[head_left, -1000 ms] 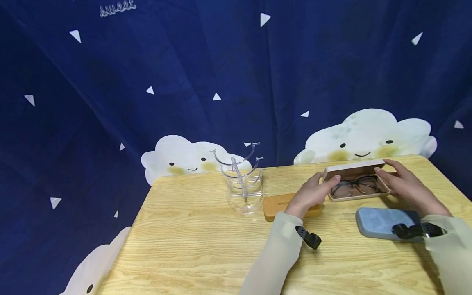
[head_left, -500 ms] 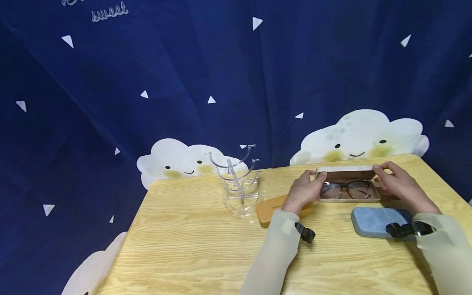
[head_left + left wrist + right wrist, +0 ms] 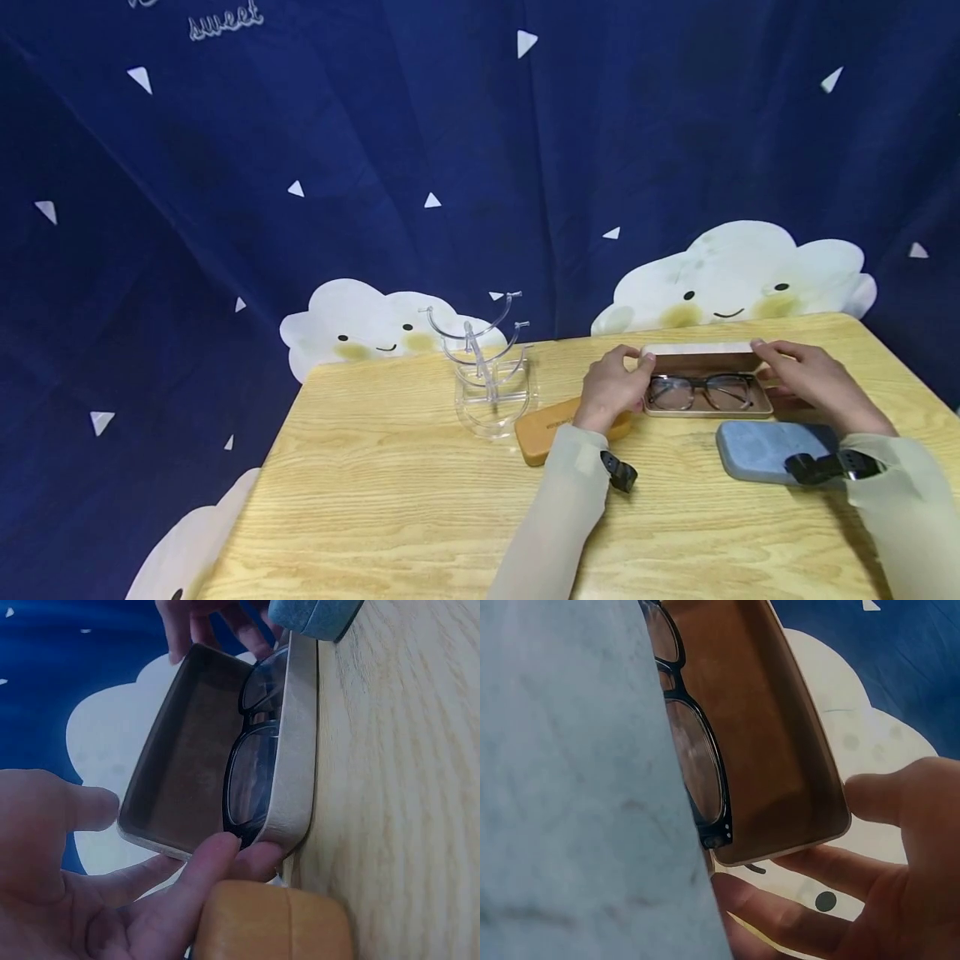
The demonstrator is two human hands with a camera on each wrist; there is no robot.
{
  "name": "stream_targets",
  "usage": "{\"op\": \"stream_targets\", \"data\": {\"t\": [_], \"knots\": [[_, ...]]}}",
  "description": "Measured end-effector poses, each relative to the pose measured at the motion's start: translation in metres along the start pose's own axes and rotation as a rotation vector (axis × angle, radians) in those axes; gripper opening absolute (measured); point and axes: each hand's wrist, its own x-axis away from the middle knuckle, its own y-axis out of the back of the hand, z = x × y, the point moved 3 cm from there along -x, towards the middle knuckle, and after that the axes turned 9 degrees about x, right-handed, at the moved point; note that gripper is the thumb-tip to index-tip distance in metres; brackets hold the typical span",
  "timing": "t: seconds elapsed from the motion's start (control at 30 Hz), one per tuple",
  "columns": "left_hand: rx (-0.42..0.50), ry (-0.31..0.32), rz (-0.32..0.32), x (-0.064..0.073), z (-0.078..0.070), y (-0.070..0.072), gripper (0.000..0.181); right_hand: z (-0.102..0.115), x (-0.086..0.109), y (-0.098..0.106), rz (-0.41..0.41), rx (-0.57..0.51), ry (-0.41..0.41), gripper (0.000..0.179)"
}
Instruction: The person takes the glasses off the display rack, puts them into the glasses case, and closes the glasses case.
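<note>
A cream-coloured glasses case (image 3: 708,414) rests on the table with its lid raised and leaning back. Inside lies a pair of dark-framed glasses (image 3: 727,392), lenses facing up. At the case's left end my left hand (image 3: 611,387) has its thumb on the lid's rim and fingers round the end, as the left wrist view shows on the lid (image 3: 180,750). My right hand (image 3: 813,383) holds the opposite end, thumb at the lid's corner and fingers behind and beside it. In the right wrist view, a pale blue surface hides part of the glasses (image 3: 697,750).
An orange glasses case (image 3: 551,425) lies partly under my left wrist. In front of my right hand sits a blue glasses case (image 3: 757,450). A clear tiered display stand (image 3: 491,375) rises left of them on the wooden table (image 3: 375,483). Behind hangs a dark blue curtain (image 3: 450,125).
The cream case has turned from a slant to lie straighter, with both hands staying at its ends. My right thumb has moved from inside the lid to its corner. The view has shifted slightly.
</note>
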Motion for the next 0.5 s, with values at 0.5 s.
{"op": "stream_targets", "data": {"t": [0.5], "knots": [[0.013, -0.022, 0.004, -0.0013, 0.0042, 0.0036, 0.034, 0.0003, -0.0007, 0.0008, 0.04, -0.031, -0.033, 0.097]]}}
